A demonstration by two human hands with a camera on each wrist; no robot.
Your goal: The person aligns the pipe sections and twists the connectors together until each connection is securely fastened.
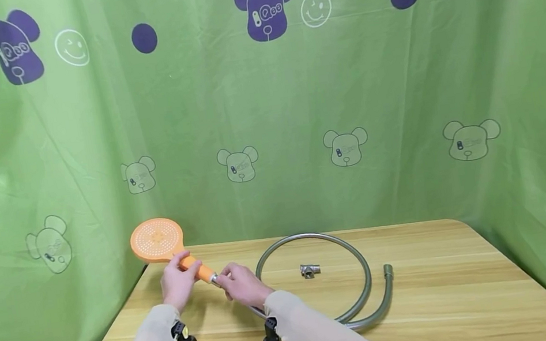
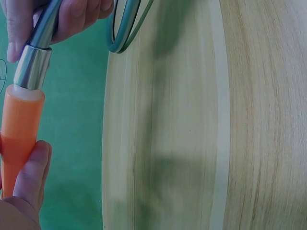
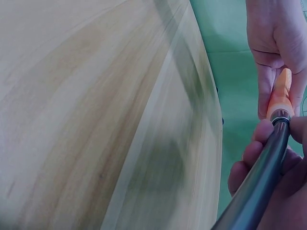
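Note:
An orange shower head with a round perforated face is held up over the table's left side. My left hand grips its orange handle, thumb along one side. At the handle's end sits the metal end nut of a grey shower hose, lined up with the handle and meeting a pale collar there. My right hand holds the hose right behind that nut, fingers curled around it in the right wrist view. From there the hose loops across the table to a free end on the right.
Inside the hose loop lies a small chrome tee fitting. The wooden table ends at a green patterned curtain behind and at both sides. A black wrist camera is strapped on each sleeve.

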